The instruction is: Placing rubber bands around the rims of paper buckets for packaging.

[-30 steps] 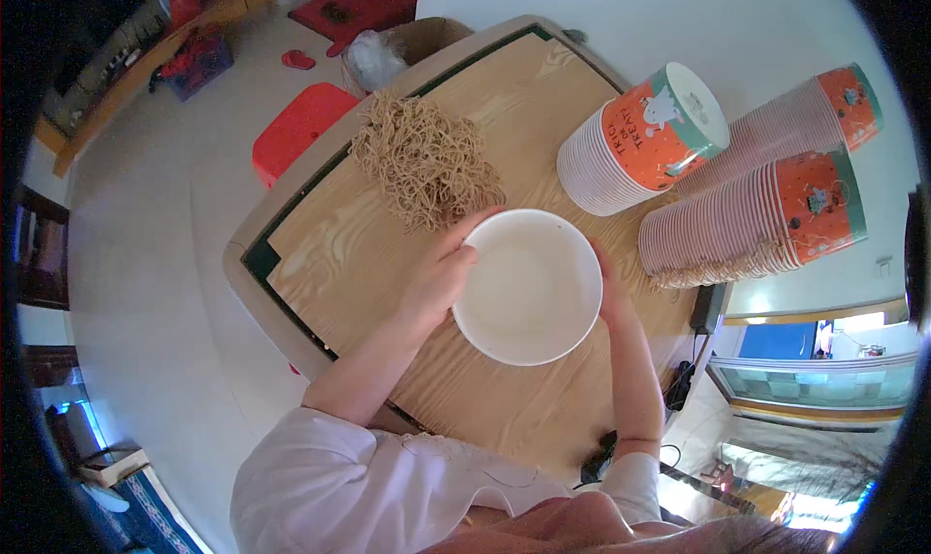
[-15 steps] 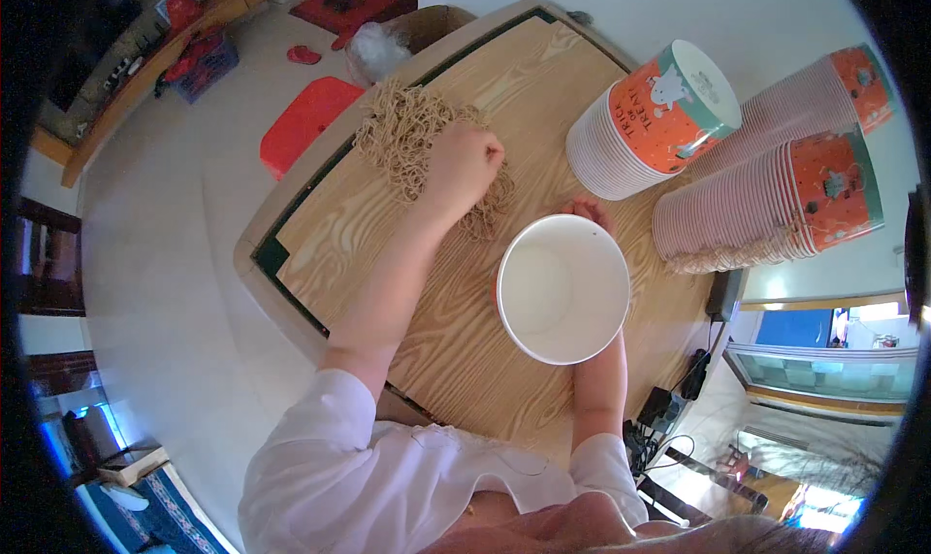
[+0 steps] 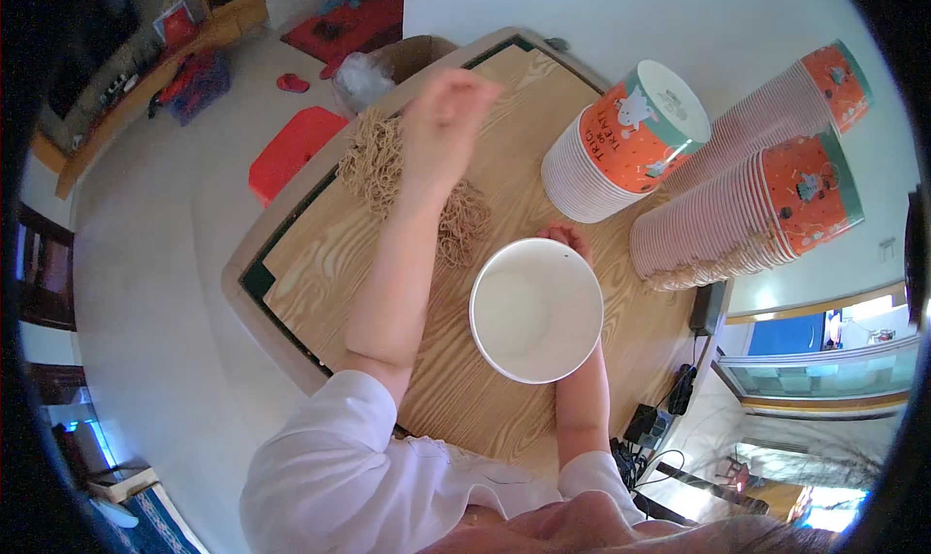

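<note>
A white-lined paper bucket [image 3: 538, 313] stands tilted with its round mouth toward me. My right hand [image 3: 566, 236] is wrapped around its far side; only some fingers show past the rim, and the bucket hides the rest. To the left lies a loose heap of tan twine cords [image 3: 465, 226] on the wood-grain table. Over the heap's far end my left hand [image 3: 448, 108] is raised, smeared by motion, with its fingers curled together. Whatever it may pinch is too small or blurred to make out.
Beyond the bucket stands a stack of orange-and-green printed buckets [image 3: 621, 142]. Two more long stacks lean at the right, the nearer stack [image 3: 737, 210] with cords along its side. A red stool [image 3: 296, 146] and a carton [image 3: 417, 57] are past the table's left edge.
My left hand has risen off the twine heap and moved farther away. My right hand still holds the bucket. The whole view has shifted slightly.
</note>
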Demonstrator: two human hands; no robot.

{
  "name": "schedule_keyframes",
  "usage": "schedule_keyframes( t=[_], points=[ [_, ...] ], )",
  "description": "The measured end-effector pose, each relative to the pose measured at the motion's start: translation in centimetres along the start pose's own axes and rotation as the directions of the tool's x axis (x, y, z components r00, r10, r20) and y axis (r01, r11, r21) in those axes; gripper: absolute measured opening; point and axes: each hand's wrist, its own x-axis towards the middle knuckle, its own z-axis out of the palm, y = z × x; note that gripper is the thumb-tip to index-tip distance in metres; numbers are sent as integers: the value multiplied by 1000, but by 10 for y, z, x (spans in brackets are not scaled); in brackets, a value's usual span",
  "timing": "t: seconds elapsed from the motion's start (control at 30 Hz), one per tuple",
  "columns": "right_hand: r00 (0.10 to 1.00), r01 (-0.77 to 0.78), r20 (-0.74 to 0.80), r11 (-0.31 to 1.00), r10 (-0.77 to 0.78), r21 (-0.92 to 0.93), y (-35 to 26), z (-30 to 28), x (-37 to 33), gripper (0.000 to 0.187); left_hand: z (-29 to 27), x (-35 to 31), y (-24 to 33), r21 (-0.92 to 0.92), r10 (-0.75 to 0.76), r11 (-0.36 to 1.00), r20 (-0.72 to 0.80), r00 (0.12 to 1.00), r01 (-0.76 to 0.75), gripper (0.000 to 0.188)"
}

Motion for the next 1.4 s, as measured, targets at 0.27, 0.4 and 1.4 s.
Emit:
schedule_keyframes(
  t=[0.27,0.4,1.4],
  points=[
    [984,142,157,915,-88,-377,-80,-8,-6,11,-64,-105,116,-386,401,746,-390,829,-542,9],
    [926,378,205,775,-318,-506,-144,21,-66,18,-7,-106,112,129,-42,991,28,999,38,4],
    [743,615,345,382,-573,-689,-158,46,-106,20,50,-106,57,220,-152,975,550,821,33,11]
  ],
)
